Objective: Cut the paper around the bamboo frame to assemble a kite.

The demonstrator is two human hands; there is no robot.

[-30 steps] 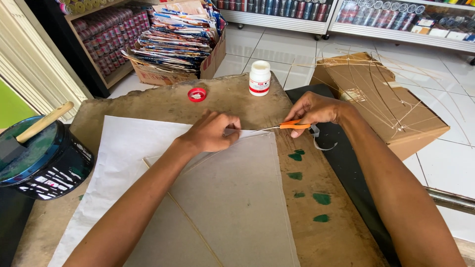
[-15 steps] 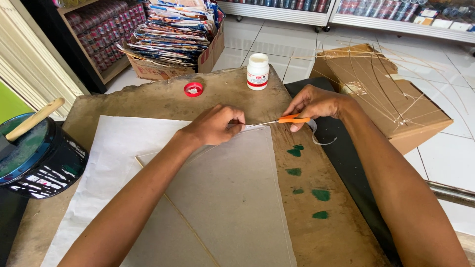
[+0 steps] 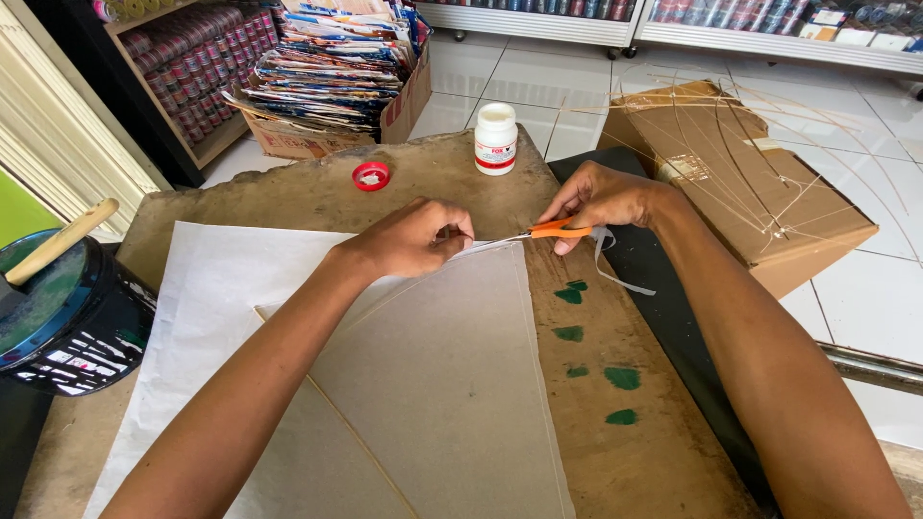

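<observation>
My right hand (image 3: 604, 200) grips orange-handled scissors (image 3: 544, 232) whose blades point left into the top corner of a grey paper sheet (image 3: 452, 384). My left hand (image 3: 415, 237) pinches that corner of the sheet just left of the blades. The grey sheet lies over a larger white paper sheet (image 3: 216, 288) on a worn brown board (image 3: 317, 192). A thin cut strip of paper (image 3: 615, 274) hangs down below my right hand.
A white glue bottle (image 3: 496, 138) and its red cap (image 3: 370, 176) stand at the board's far edge. A paint can with a stick (image 3: 58, 308) sits at left. A cardboard box with thin sticks (image 3: 740, 173) lies right. Green paint dabs (image 3: 622, 378) mark the board.
The view has shifted slightly. Both hands stay at the sheet's top corner with the scissors; the cut strip now hangs further down below my right hand.
</observation>
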